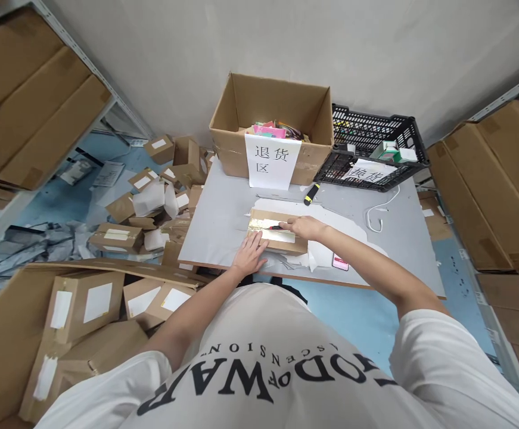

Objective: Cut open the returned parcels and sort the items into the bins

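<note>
Left hand flat and open, pressed on the near left corner of a small taped cardboard parcel. Right hand closed round a dark-handled cutter, tip laid along the shiny tape seam on top. Parcel lying near the front edge of the table, roughly at its middle.

Judged light and fairly stiff, a thin carton likely to dent under hard pressure; glossy tape probably slick under the fingers. Best held by the bare cardboard sides or pinned flat at a corner, away from the seam.

Table grey and smooth, littered with torn white paper. Pink phone at the front edge, just right of the parcel. Yellow-and-black marker and a white cable farther back. Open carton with a paper sign at the back edge, black plastic crate touching its right side. Heap of small labelled boxes on the blue floor to the left, more in a big carton at the near left. Shelves of flat brown cartons on both sides, plain pale wall behind.
</note>
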A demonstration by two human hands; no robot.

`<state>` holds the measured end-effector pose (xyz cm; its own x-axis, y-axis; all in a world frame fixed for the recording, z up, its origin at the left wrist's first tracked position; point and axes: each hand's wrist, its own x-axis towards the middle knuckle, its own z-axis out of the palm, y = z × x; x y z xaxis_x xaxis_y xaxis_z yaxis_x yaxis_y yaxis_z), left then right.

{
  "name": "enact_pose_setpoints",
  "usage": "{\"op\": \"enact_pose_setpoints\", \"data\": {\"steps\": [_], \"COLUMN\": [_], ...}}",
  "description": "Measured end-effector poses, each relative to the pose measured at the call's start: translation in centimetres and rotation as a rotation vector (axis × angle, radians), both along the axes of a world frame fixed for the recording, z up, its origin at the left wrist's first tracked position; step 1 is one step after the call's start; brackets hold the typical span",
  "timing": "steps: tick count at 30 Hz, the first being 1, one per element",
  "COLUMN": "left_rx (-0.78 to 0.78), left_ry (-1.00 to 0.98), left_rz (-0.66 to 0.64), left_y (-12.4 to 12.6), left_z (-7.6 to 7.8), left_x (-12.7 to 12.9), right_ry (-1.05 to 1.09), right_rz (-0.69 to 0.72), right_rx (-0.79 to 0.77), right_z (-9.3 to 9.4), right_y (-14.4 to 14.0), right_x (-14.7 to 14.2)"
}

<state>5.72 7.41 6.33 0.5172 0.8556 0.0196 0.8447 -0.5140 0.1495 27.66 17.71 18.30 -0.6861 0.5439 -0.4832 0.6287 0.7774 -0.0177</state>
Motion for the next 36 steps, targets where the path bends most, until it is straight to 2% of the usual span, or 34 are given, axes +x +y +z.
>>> {"op": "enact_pose_setpoints", "data": {"steps": [6, 12, 18, 24, 27, 30, 32, 36], "left_rx": [0.029, 0.049, 0.041, 0.033, 0.043, 0.055, 0.062, 0.047], "left_ry": [0.003, 0.026, 0.016, 0.035, 0.035, 0.022, 0.02, 0.009], "left_rz": [0.011, 0.054, 0.067, 0.078, 0.069, 0.064, 0.065, 0.083], "left_y": [0.3, 0.8, 0.7, 0.7, 0.8, 0.9, 1.1, 1.8], "left_z": [-0.3, -1.1, -1.5, -1.0, -0.8, -0.5, -0.1, 1.1], "left_x": [0.2, 0.7, 1.0, 1.1, 1.0, 0.9, 1.0, 1.1], "right_ry": [-0.065, -0.112, -0.066, 0.02, 0.112, 0.342, 0.538, 0.885], "right_rz": [-0.043, -0.118, -0.18, -0.237, -0.36, -0.562, -0.741, -1.169], "right_rx": [0.008, 0.001, 0.009, 0.026, 0.016, 0.026, 0.023, -0.142], "right_z": [1.1, 2.0, 2.3, 2.1, 1.1, -1.1, -3.2, -7.9], "right_y": [-0.2, -1.3, -2.9, -4.0, -5.2, -7.2, -8.7, -11.1], "right_x": [2.5, 8.0, 12.1, 15.0, 17.3, 18.3, 17.6, 14.4]}}
